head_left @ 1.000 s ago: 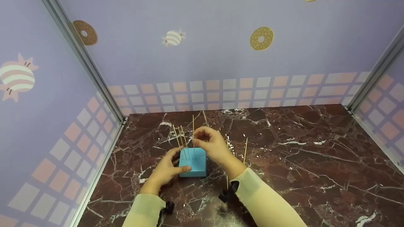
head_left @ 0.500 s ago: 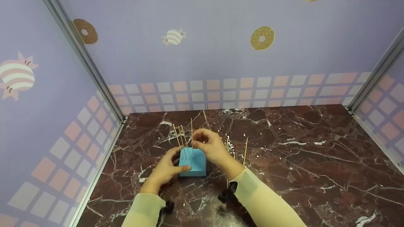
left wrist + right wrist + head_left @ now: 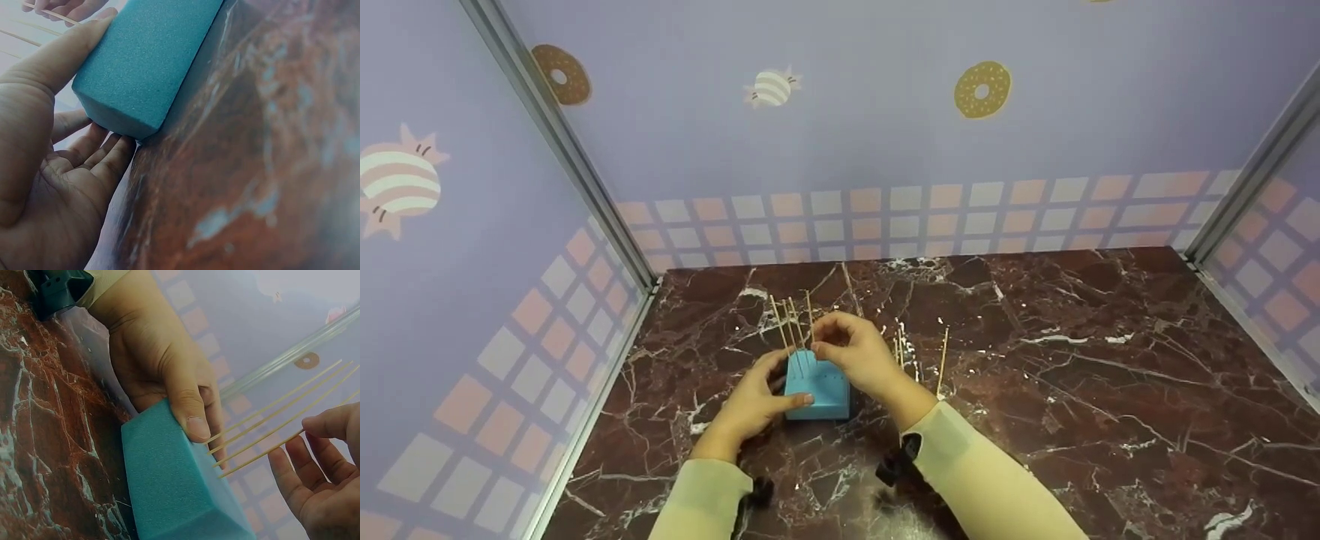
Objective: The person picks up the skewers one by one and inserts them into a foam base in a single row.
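Note:
A light blue foam block (image 3: 826, 388) with a row of small holes sits on the table. My left hand (image 3: 754, 401) grips its left side, thumb over the near edge and fingers behind. Several thin wooden sticks (image 3: 275, 403) stand in the block near that thumb, side by side. My right hand (image 3: 861, 354) is over the block's right part and pinches another wooden stick (image 3: 261, 454) between thumb and fingertips. That stick's lower end meets the block's top beside the standing ones; whether it is in a hole I cannot tell.
Right of the block, behind my right wrist, more thin sticks (image 3: 943, 361) rise at a slant; their lower ends are partly hidden. Purple patterned walls (image 3: 877, 135) enclose the dark red marbled table (image 3: 1110, 390) at the back and both sides.
My right hand has shifted slightly left with the pinched stick, whose top is now lower and closer to the standing sticks. The left hand and block have stayed in place.

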A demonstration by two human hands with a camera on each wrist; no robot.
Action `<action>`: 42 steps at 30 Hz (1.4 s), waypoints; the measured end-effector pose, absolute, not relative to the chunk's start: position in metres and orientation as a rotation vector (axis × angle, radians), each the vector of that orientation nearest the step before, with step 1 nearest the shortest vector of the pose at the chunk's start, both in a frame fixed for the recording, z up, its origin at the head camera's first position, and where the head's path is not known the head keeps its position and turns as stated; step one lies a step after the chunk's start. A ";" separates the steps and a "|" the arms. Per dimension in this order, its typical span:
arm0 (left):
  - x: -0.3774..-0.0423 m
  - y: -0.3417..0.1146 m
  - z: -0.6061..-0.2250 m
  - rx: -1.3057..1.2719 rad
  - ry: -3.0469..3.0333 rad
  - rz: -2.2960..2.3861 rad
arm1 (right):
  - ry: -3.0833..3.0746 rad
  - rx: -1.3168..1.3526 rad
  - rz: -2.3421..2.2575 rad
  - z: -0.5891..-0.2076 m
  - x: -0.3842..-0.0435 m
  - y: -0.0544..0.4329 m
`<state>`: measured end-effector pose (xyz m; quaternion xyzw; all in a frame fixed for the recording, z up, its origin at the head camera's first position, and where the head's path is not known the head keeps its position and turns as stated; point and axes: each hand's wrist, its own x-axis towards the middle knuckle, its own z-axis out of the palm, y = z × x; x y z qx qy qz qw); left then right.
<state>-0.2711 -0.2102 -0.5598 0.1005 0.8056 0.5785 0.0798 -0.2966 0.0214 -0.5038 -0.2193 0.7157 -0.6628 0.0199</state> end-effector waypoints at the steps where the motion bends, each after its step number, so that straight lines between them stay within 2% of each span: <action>1: -0.271 -0.210 -0.559 0.300 2.407 1.727 | 2.222 -0.673 -2.052 -0.504 -0.296 0.021; 42: -0.269 -0.210 -0.560 0.298 2.405 1.746 | 2.222 -0.662 -2.020 -0.508 -0.295 0.018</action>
